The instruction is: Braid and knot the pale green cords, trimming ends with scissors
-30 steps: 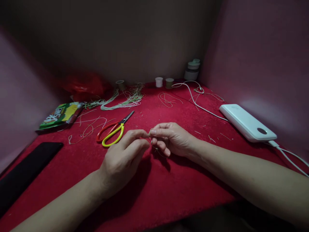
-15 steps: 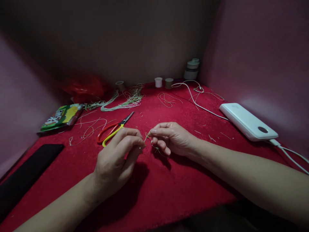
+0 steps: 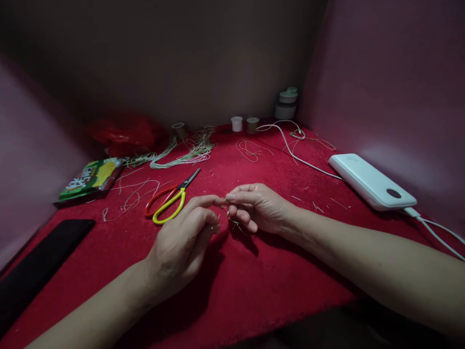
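Both hands meet over the middle of a red cloth-covered table (image 3: 276,271). My right hand (image 3: 259,206) pinches a thin pale cord (image 3: 232,222) between thumb and forefinger, and a small loop of it hangs below the fingers. My left hand (image 3: 185,242) has its forefinger stretched to the same spot, its fingertips pinched on the cord's end right against the right hand's fingertips. The cord is very fine and mostly hidden by the fingers.
Scissors (image 3: 169,198) with one red and one yellow handle lie left of my hands. Loose cords (image 3: 189,150), small spools (image 3: 237,123), a green packet (image 3: 92,177), a black flat object (image 3: 39,261) and a white power bank (image 3: 370,182) with its cable lie around.
My left hand drew back a little to the left with the cord end, then came back against the right hand's fingertips. The right hand stayed in place.
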